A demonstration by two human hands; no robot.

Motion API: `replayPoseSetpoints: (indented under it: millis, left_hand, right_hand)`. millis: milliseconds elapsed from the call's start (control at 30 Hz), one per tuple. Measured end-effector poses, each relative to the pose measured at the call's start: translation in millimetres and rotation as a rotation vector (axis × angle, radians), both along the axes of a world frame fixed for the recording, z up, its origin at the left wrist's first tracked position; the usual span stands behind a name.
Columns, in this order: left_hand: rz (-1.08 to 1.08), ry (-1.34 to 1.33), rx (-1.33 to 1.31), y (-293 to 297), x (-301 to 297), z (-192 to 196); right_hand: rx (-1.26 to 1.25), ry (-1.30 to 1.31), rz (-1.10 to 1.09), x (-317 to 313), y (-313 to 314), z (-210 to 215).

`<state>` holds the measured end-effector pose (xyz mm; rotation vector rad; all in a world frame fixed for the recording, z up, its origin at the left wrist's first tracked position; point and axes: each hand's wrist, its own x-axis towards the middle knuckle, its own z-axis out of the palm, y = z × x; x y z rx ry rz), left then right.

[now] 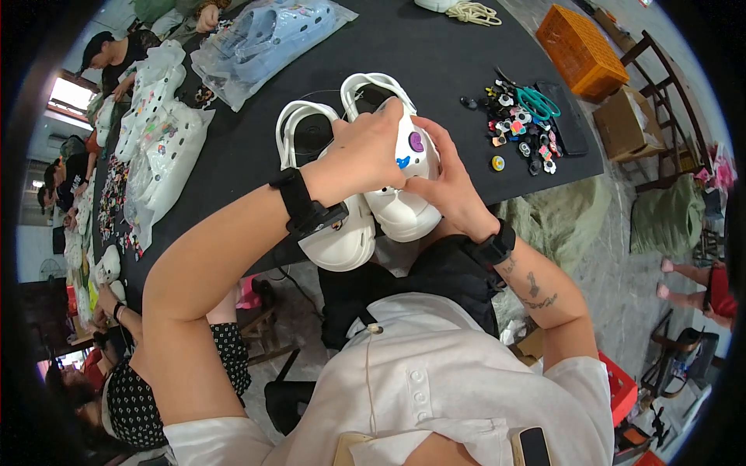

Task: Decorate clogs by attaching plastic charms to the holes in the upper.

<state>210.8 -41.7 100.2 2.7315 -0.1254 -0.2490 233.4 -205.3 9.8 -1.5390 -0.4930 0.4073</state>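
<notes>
Two white clogs with heel straps are in front of me at the near edge of the black table. My left hand point(365, 151) lies over the upper part of the right-hand clog point(400, 216), its fingers curled into the opening. Some of those fingertips are hidden. My right hand point(452, 185) grips the same clog from its right side, thumb near the toe and fingers along the edge. A purple charm point(416, 141) and a blue charm point(403, 162) sit in this clog's holes. Beside it, the left-hand clog point(342, 245) is partly covered by my left wrist.
A pile of small charms point(521, 128) with teal-handled scissors point(538, 102) lies at right. Bagged blue clogs point(264, 46) lie at the far side, bagged white clogs point(159, 167) at left. An orange crate point(581, 53) stands beyond the table. Other people work along the left.
</notes>
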Motion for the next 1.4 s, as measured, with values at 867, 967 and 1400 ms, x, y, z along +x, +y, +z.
replayPoseSetpoints:
  millis: [867, 967, 1400]
  left_hand:
    - [0.026, -0.257, 0.055, 67.0, -92.6, 19.5]
    - [0.063, -0.013, -0.025, 52.1, -67.5, 32.6]
    - [-0.224, 0.104, -0.395, 67.1, -4.2, -0.3]
  right_hand:
    - [0.097, -0.199, 0.078, -22.8, -13.1, -11.1]
    - [0.188, -0.091, 0.091, -19.3, -15.1, -21.4]
    - [0.275, 0.079, 0.059, -8.0, -37.6, -32.8]
